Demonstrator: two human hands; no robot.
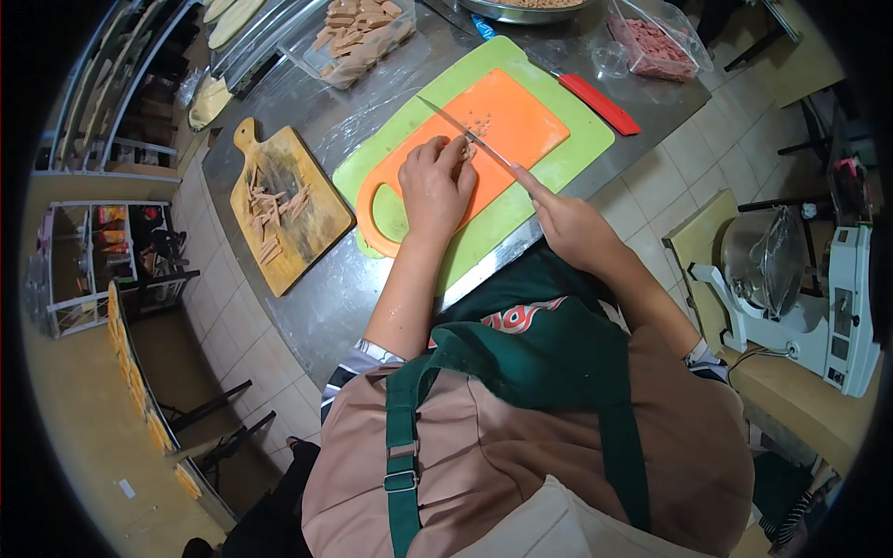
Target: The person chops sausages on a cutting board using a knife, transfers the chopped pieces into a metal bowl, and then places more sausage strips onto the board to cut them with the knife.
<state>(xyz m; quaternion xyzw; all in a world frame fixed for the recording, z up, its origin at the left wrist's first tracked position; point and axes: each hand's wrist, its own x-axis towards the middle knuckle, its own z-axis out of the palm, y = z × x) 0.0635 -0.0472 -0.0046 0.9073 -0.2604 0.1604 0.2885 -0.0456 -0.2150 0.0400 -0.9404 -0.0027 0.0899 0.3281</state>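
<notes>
My right hand point(572, 228) grips a kitchen knife point(451, 119) by its handle, the blade angled across the orange cutting board point(521, 98). Close against the blade, my left hand point(435, 181) presses down on the board with its fingers curled together. What lies under those fingertips is mostly hidden; a bit of pale pinkish food shows by the blade. Just beyond the knife are small diced bits point(479, 121) of the same colour. The orange board rests on a larger green cutting board point(581, 139).
Sausage strips point(270, 206) lie on a wooden paddle board point(312, 240) at left. Farther back are a clear container of sausage pieces point(358, 28), a metal bowl point(526, 11) and a tub of pink meat point(656, 42). A red-handled knife point(600, 102) lies on the green board's edge.
</notes>
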